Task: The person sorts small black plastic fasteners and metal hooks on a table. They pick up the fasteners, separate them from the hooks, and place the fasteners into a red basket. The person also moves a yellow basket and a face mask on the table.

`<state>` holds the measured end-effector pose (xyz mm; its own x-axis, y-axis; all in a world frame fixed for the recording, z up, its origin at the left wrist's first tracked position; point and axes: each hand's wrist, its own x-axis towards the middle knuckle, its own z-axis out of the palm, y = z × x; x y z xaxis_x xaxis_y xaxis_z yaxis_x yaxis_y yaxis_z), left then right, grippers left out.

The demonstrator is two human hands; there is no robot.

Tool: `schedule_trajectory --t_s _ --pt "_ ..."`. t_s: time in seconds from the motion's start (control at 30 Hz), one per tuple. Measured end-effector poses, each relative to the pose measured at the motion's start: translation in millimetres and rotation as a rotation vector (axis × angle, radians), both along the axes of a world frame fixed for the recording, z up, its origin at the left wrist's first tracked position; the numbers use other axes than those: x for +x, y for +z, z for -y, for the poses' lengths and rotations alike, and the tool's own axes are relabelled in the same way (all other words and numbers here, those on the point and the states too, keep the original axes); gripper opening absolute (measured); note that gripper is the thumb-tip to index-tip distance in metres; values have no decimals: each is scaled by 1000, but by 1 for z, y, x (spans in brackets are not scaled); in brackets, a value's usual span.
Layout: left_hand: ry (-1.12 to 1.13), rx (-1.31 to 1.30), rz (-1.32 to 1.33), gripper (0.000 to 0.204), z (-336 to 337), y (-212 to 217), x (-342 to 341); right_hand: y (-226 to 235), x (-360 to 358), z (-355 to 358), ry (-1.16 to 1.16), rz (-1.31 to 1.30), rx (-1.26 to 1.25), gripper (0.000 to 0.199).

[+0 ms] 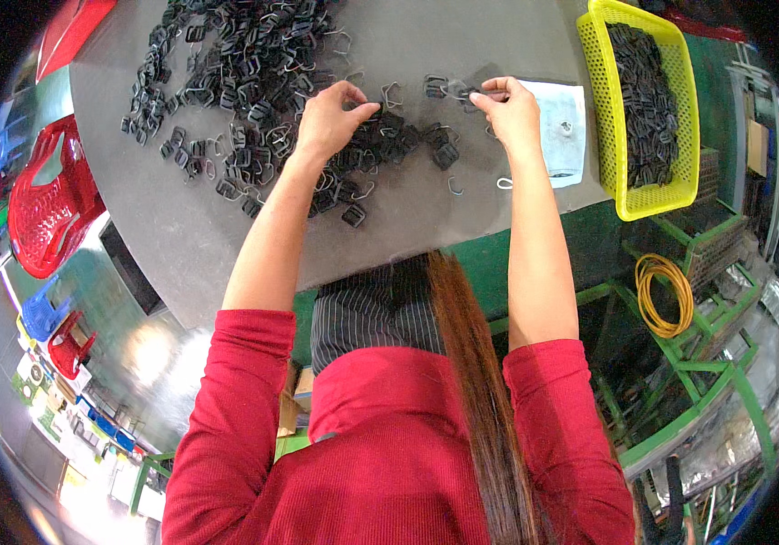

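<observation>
Small black rectangular buckle-like pieces, many strung on bent metal wire hooks, lie in a big heap (pixel 253 82) over the left and middle of the grey table (pixel 180 236). My left hand (pixel 333 118) is over the heap's right edge with thumb and forefinger pinched together; whatever lies between them is too small to make out. Just right of those fingertips is a bent wire hook (pixel 391 95). My right hand (pixel 511 111) pinches a small black buckle (pixel 474 98), and another black buckle (pixel 436 86) appears beside it on the left. A loose buckle cluster (pixel 444 147) rests between the hands.
A yellow perforated basket (pixel 621 173) full of black pieces stands at the table's right edge. Beside my right wrist lies a pale blue-white sheet or bag (pixel 564 136). A red chair (pixel 49 204) is off to the left. Coiled orange hose (pixel 644 295) hangs on a green frame at right.
</observation>
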<state>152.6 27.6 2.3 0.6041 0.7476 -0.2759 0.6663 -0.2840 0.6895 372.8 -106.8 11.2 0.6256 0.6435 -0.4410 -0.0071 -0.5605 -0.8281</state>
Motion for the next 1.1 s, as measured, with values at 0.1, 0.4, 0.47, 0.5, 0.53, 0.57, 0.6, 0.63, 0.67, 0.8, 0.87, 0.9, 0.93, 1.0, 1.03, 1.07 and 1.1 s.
schedule_trajectory --t_s 0.1,0.4,0.47,0.5,0.53,0.57,0.6,0.63,0.67,0.8,0.87,0.9,0.93,1.0,1.03,1.07,1.1 --pt "102 -574 257 21 -9 15 -15 3 2 18 -119 -354 80 31" --pt "341 -1078 807 22 -5 50 -32 16 2 46 -171 -869 403 21" --pt "103 -873 384 26 -14 28 -21 20 -6 47 -234 -926 462 22" --pt "122 -594 47 30 -4 28 -7 15 -6 46 -120 -856 363 24" --pt "41 -122 -24 31 9 7 -2 7 -10 42 1 -610 216 24" --pt "3 49 -154 32 25 4 10 -3 -18 37 109 -362 68 25" --pt "-27 229 -287 33 36 7 17 0 -32 25 224 -115 -72 26" --pt "-29 184 -286 33 36 9 20 8 -43 18 345 230 -243 32" --pt "-37 137 -277 34 36 10 24 14 -57 12 328 362 -311 33" --pt "58 -512 101 29 8 12 17 -2 -52 15 250 164 -74 25" --pt "172 -539 130 26 -3 22 5 13 -41 21 68 -283 -47 19" --pt "85 -296 43 26 -8 18 -3 14 -34 29 18 -488 65 19" --pt "-1 -53 -44 26 -12 15 -11 12 -27 38 -33 -693 177 19" --pt "59 -209 124 27 -14 30 -10 15 -24 55 -153 -932 406 18" --pt "140 -600 196 24 -17 47 -13 21 -28 57 -227 -991 475 16" --pt "65 -828 327 20 -23 50 -20 28 -32 55 -298 -1051 545 14" --pt "53 -913 484 20 -20 50 -21 32 -34 52 -282 -1003 496 15"
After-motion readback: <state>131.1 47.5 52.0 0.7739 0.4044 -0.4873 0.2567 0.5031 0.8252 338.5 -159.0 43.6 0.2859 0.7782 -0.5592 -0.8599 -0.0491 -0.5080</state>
